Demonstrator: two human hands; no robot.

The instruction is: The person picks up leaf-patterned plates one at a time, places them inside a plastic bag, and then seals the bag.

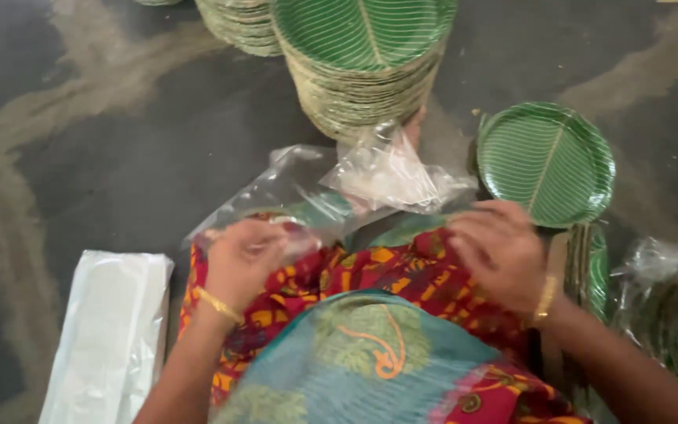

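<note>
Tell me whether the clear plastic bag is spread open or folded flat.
Spread open: both hands, left hand and right hand, pull the clear plastic bag apart.

Small packing workshop, work done seated on the floor. Bare dark concrete floor (119, 141), dusty streaks. Tall stack of green leaf-pattern disposable plates (362, 63) at 12 o'clock, second stack (237, 27) at 11. Bundles of plates in clear plastic (668, 314) at 3 o'clock. Pile of flat plastic bags (107, 330) at 8 o'clock.
</note>
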